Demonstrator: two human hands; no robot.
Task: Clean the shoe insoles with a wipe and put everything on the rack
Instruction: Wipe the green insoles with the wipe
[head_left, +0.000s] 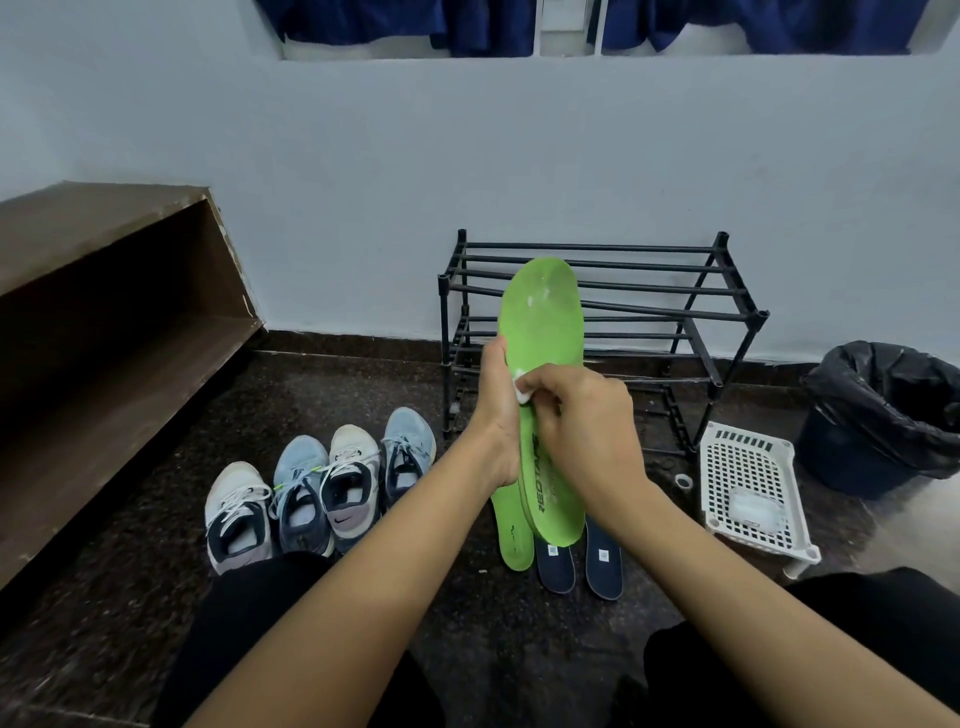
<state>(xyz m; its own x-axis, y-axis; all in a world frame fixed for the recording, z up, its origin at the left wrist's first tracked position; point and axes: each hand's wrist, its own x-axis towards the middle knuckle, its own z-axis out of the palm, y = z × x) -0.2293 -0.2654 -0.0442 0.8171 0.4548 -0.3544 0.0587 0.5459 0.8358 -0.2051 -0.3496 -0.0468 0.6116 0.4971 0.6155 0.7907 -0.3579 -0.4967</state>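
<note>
Green insole (545, 322) upright, left edge gripped by left hand (496, 410), white wipe (521, 388) pinched in right hand (587, 431), rack (762, 316) behind.

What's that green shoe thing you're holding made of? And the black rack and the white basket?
The green insole looks like matte foam, probably: thick rim, gently curved. The black rack seems metal tubing with plastic corner joints, slightly glossy. The white basket looks like hard moulded plastic: an even grid of holes.
</note>
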